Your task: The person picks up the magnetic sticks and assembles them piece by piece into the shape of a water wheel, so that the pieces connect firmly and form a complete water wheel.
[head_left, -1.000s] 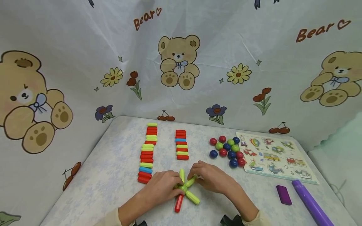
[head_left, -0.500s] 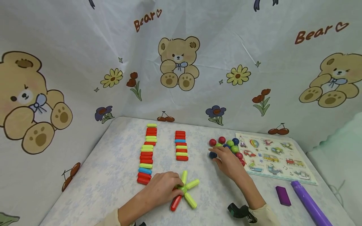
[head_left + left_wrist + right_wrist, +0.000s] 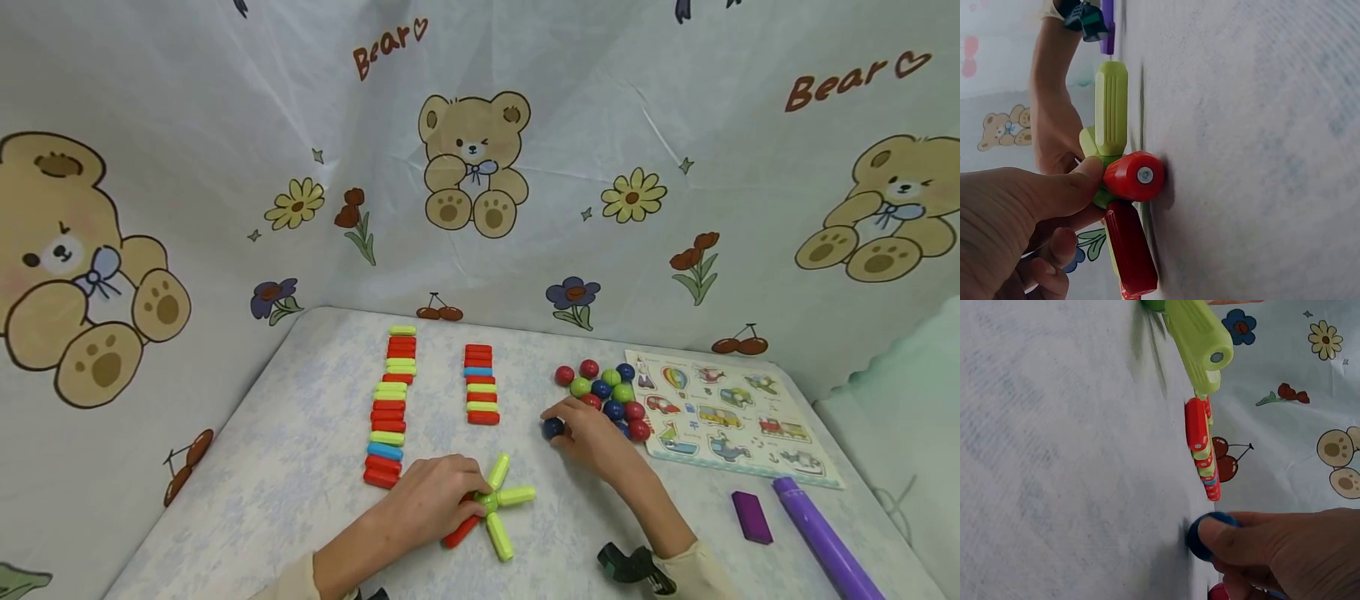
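Observation:
My left hand (image 3: 435, 498) pinches the middle of a star of magnetic rods joined at a yellow-green ball (image 3: 488, 502). Yellow-green rods (image 3: 517, 496) and red rods (image 3: 461, 533) radiate from it, and the fingers cover part of the star. In the left wrist view, thumb and fingers grip the hub, and one red rod (image 3: 1135, 177) points its metal end at the camera. Farther right on the table, my right hand (image 3: 592, 437) holds a dark blue ball (image 3: 553, 427) between thumb and fingers. The right wrist view shows that ball (image 3: 1196, 539) close to the tabletop.
A long column of rods (image 3: 387, 416) lies at the left, a shorter one (image 3: 482, 387) in the centre. Beyond my right hand sit several loose balls (image 3: 602, 389), beside a picture board (image 3: 712, 400). A purple block (image 3: 752, 517) and a purple tube (image 3: 825, 533) lie at the right.
My right hand has left the star, reached to the balls, and drawn a dark blue one slightly nearer. The star has turned clockwise in my left hand's grip.

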The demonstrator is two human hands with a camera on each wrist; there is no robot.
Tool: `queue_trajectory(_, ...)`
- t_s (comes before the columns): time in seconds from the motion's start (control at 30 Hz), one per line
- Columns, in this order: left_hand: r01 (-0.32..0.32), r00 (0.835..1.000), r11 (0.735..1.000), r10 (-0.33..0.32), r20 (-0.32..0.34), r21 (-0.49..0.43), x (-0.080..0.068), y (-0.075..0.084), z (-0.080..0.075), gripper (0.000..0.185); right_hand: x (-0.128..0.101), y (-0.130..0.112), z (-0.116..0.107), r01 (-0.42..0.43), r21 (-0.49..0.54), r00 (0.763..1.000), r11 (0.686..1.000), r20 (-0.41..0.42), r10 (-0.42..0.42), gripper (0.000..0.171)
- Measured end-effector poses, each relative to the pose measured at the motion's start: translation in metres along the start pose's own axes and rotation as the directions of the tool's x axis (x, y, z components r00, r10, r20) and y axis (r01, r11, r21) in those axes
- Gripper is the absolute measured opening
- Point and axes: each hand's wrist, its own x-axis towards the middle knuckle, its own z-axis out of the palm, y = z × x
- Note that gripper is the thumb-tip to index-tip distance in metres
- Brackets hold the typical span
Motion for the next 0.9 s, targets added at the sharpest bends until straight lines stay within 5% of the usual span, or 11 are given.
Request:
queue_trajectory(0.3,-0.004,1.0,1.0,0.004,0.012,0.003,0.001,0.001,-0.001,0.02,-0.001,-0.019,0.005,0.186,0.154,0.98,0.97,0.048,-0.196,0.031)
queue_trajectory(0.53,-0.005,1.0,1.0,0.006,0.012,-0.005,0.001,0.001,0.0,0.019,-0.001,-0.023,0.009,0.196,0.251,0.972,0.948,0.078,-0.222,0.035)
queue_trajectory(0.9,-0.021,0.999,0.999,0.02,0.042,0.031,-0.001,0.001,-0.004,0.023,0.002,-0.025,0.015,0.198,0.204,0.971,0.959,0.091,-0.22,0.036)
